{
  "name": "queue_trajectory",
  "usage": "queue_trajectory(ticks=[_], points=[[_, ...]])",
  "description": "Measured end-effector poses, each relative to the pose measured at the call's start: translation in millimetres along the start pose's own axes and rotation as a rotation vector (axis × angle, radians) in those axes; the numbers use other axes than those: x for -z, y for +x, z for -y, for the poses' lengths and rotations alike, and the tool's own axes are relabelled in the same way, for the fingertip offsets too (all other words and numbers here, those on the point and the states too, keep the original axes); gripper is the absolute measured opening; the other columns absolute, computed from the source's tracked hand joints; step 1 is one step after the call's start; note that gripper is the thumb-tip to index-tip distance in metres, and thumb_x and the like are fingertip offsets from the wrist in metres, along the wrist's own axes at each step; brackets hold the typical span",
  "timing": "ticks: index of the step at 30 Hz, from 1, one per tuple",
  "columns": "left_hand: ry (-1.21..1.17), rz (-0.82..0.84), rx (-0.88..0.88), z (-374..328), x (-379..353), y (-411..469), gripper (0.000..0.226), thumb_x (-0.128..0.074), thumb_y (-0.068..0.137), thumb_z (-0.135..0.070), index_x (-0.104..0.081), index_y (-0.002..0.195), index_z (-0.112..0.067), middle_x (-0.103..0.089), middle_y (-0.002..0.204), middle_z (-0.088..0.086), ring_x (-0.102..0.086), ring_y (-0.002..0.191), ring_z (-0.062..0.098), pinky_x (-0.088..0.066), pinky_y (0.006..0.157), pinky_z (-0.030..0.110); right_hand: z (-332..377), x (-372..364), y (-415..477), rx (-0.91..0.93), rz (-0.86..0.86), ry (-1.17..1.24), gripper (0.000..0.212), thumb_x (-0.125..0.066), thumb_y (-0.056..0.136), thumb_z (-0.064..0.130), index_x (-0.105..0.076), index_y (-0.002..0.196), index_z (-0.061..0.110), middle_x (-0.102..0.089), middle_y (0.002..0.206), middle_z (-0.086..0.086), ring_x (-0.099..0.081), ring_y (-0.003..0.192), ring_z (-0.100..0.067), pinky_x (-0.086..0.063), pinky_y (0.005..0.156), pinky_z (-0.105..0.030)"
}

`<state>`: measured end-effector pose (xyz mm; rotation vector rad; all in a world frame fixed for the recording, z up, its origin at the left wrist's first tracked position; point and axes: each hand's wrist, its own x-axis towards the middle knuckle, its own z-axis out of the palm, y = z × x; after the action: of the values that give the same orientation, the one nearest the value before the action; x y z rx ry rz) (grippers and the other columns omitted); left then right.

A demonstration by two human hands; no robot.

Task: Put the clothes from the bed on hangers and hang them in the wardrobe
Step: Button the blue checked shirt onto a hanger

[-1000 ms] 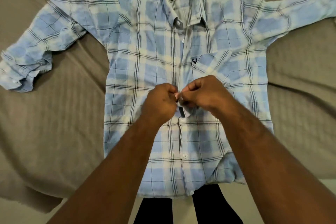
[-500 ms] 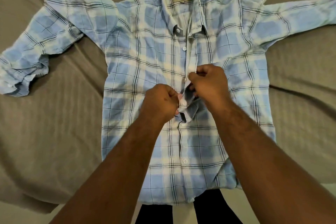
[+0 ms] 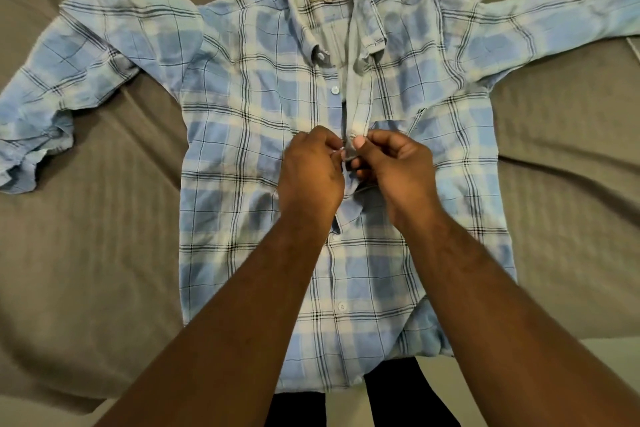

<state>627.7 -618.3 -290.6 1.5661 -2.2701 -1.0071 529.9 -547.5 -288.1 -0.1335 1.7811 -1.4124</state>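
Observation:
A light blue plaid shirt point(image 3: 242, 121) lies flat and face up on the bed, collar at the top, both sleeves spread out to the sides. Its front placket is open from the collar down to my hands and buttoned below them. My left hand point(image 3: 311, 173) pinches the left edge of the placket at mid-chest. My right hand point(image 3: 391, 170) pinches the right placket strip just beside it, thumb on top. The two hands almost touch. The button between them is hidden by my fingers.
The bed is covered with a wrinkled grey-brown sheet point(image 3: 86, 253) that reaches all around the shirt. The bed's front edge runs along the bottom, with pale floor point(image 3: 606, 350) and my dark trouser legs point(image 3: 398, 399) below it.
Both hands have moved up the placket from the lower chest to mid-chest. The section they held before now lies open below them.

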Motion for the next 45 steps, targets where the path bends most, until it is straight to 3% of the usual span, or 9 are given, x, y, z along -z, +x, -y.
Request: queue_trajectory(ticks=[3, 6, 11, 16, 22, 26, 29, 34, 45], points=[[0.032, 0.025, 0.032, -1.1, -2.2, 2.2, 0.006, -0.063, 0.095, -0.018, -0.066, 0.097, -0.023, -0.064, 0.102, -0.001, -0.063, 0.091, 0.018, -0.056, 0.076, 0.038, -0.6, 1.2, -0.9, 0.015, -0.009, -0.034, 0.012, -0.073, 0.092, 0.010, -0.074, 0.103, 0.007, -0.074, 0.074, -0.009, -0.069, 0.065, -0.018, -0.059, 0.067, -0.032], [-0.241, 0.081, 0.198, 0.0, 4.6, 8.4, 0.007, -0.060, 0.098, -0.021, -0.067, 0.095, -0.021, -0.069, 0.094, -0.005, -0.065, 0.087, 0.014, -0.054, 0.076, 0.030, 1.5, 1.6, -2.9, 0.030, -0.052, -0.053, 0.010, -0.074, 0.091, 0.010, -0.074, 0.101, 0.006, -0.073, 0.070, -0.009, -0.069, 0.061, -0.018, -0.058, 0.062, -0.031], [-0.558, 0.221, 0.377, -1.4, 21.0, 14.9, 0.014, -0.057, 0.102, -0.023, -0.070, 0.102, -0.015, -0.063, 0.065, -0.006, -0.057, 0.052, 0.000, -0.051, 0.055, 0.020, -2.1, -1.4, -2.5, 0.142, -0.095, -0.237, 0.012, -0.079, 0.087, 0.016, -0.076, 0.098, 0.011, -0.076, 0.078, -0.001, -0.074, 0.069, -0.015, -0.063, 0.069, -0.035], [-0.590, 0.239, 0.389, 0.9, 21.5, 15.1, 0.016, -0.059, 0.102, -0.023, -0.071, 0.107, -0.013, -0.062, 0.067, -0.001, -0.059, 0.060, 0.009, -0.056, 0.065, 0.028, -0.1, -10.0, -7.0, 0.207, -0.055, -0.312, 0.018, -0.080, 0.086, 0.020, -0.079, 0.103, 0.015, -0.077, 0.090, 0.007, -0.073, 0.081, -0.002, -0.059, 0.076, -0.019], [-0.603, 0.239, 0.386, 5.1, 20.2, 15.5, 0.015, -0.059, 0.101, -0.021, -0.071, 0.105, -0.012, -0.062, 0.064, 0.000, -0.058, 0.058, 0.011, -0.054, 0.061, 0.028, -4.2, -8.9, -2.3, 0.184, -0.033, -0.307, 0.015, -0.080, 0.086, 0.021, -0.081, 0.100, 0.015, -0.078, 0.086, 0.001, -0.075, 0.078, -0.015, -0.063, 0.078, -0.040], [-0.605, 0.231, 0.374, 4.9, 19.3, 14.9, 0.014, -0.060, 0.101, -0.019, -0.071, 0.104, -0.012, -0.062, 0.062, -0.001, -0.058, 0.057, 0.011, -0.053, 0.057, 0.026, -0.4, -10.8, -5.7, 0.211, 0.010, -0.317, 0.006, -0.076, 0.090, 0.019, -0.081, 0.091, 0.020, -0.077, 0.077, 0.003, -0.072, 0.068, -0.010, -0.063, 0.070, -0.038], [-0.615, 0.224, 0.385, 5.4, 18.8, 16.2, 0.013, -0.060, 0.101, -0.018, -0.071, 0.104, -0.012, -0.063, 0.065, 0.001, -0.059, 0.060, 0.012, -0.054, 0.058, 0.027, 1.9, -9.0, -7.0, 0.221, 0.035, -0.290, 0.025, -0.071, 0.092, 0.014, -0.077, 0.076, 0.032, -0.075, 0.070, 0.001, -0.069, 0.061, -0.013, -0.060, 0.060, -0.037], [-0.662, 0.275, 0.385, 12.2, 23.4, 18.2, 0.015, -0.064, 0.099, -0.018, -0.072, 0.108, -0.009, -0.069, 0.077, 0.003, -0.065, 0.066, 0.007, -0.055, 0.058, 0.020, 2.7, -3.6, -0.5, 0.176, 0.098, -0.245, 0.007, -0.079, 0.087, 0.012, -0.080, 0.093, 0.014, -0.075, 0.071, -0.006, -0.068, 0.059, -0.017, -0.058, 0.059, -0.034], [-0.777, 0.274, 0.403, 15.4, 25.9, 17.1, 0.023, -0.077, 0.088, -0.029, -0.077, 0.101, -0.010, -0.078, 0.085, 0.006, -0.073, 0.074, 0.012, -0.058, 0.065, 0.024, -4.5, -15.4, 3.0, 0.216, -0.014, -0.358, 0.008, -0.082, 0.083, 0.020, -0.078, 0.087, 0.015, -0.076, 0.073, 0.003, -0.073, 0.067, -0.014, -0.063, 0.067, -0.035]])
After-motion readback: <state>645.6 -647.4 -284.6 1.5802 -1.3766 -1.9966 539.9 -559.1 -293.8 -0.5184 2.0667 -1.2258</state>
